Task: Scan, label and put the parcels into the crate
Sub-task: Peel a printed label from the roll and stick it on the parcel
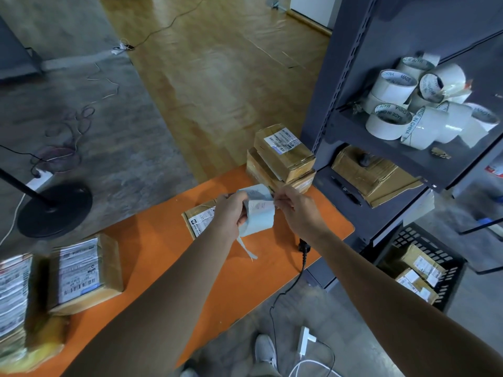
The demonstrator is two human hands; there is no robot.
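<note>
My left hand [231, 210] grips a pale blue label roll [258, 213] above the orange table [152, 248]. My right hand [295, 206] pinches the roll's label edge at its right side. A thin backing strip [246, 247] hangs below the roll. Under my hands lies a brown parcel [198, 220] with a white label. Two stacked parcels [281, 159] stand at the table's far right corner. Another labelled parcel [84, 273] lies at the left, beside more parcels [19, 303] at the frame's edge. The black crate [449, 270] on the floor at right holds several parcels.
A dark metal shelf [351, 104] stands right of the table with tape rolls [419, 104], a cardboard box [375, 175] and a pen [345, 190]. The scanner's black cable [302, 257] hangs off the table's edge. A lamp base [54, 208] sits on the floor at left.
</note>
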